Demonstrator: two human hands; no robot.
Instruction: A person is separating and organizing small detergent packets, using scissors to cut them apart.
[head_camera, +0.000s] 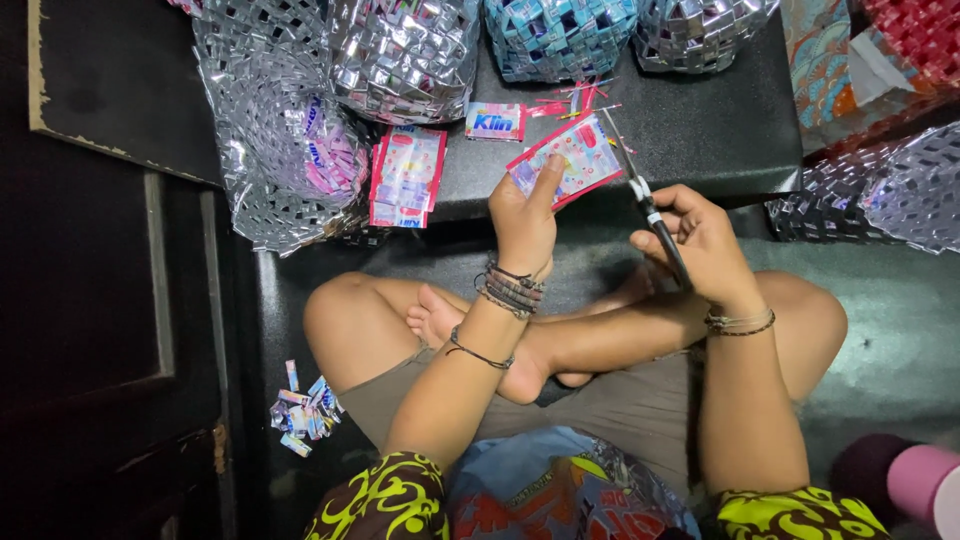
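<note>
Two bare hands are working above crossed legs, seen from the head camera. The left hand (524, 222) is pinching a flattened sachet wrapper (566, 160) between thumb and fingers, its grip closed on the wrapper's lower left part, and is holding it up over the near edge of a dark raised platform (720, 130). The right hand (703, 240) is wrapped around the handles of a pair of scissors (648, 205), fingers curled shut on them; the blades are pointing up and away, running along the wrapper's right edge (whether they are biting into it or only touching, I cannot tell).

On the platform, an opened red-and-pink wrapper (406, 176) is lying flat to the left, a small blue-and-red sachet (495, 121) is sitting behind the held one, and thin red trimmings (575, 102) are scattered just beside it. Woven silver baskets (400, 55) are standing along the back. A little heap of folded wrapper strips (303, 408) is lying on the floor by the left knee.
</note>
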